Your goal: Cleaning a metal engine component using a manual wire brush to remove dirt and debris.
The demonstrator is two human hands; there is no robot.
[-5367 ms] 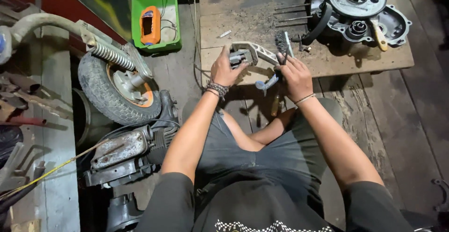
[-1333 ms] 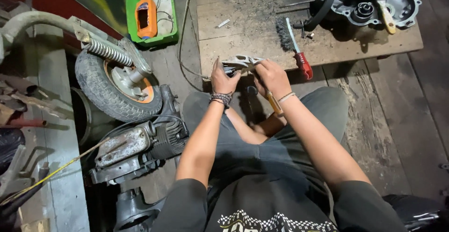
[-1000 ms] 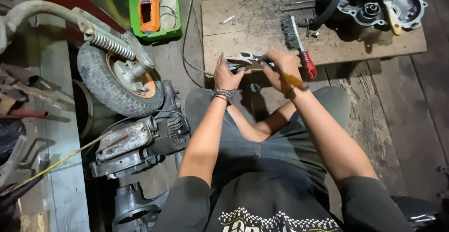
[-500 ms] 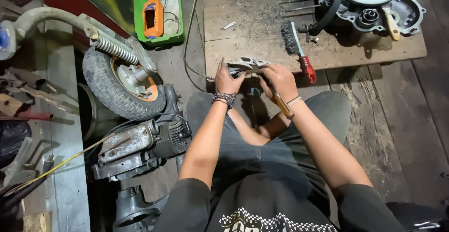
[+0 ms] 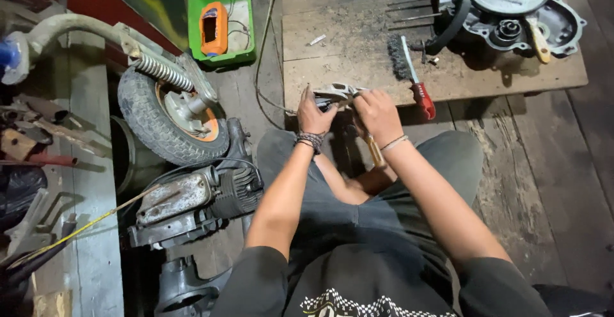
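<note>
Single head-worn view, looking steeply down from above, near over lap and workshop floor

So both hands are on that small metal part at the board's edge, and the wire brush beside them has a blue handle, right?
Not quite. The head view shows both hands, left and right, on the metal part, but the wire brush has a red handle, not blue.

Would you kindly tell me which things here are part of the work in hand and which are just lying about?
In hand:
left hand and right hand on the metal part
wooden-handled tool in the right hand

Lying about:
wire brush
engine case
green tray
wheel
old engine
</note>
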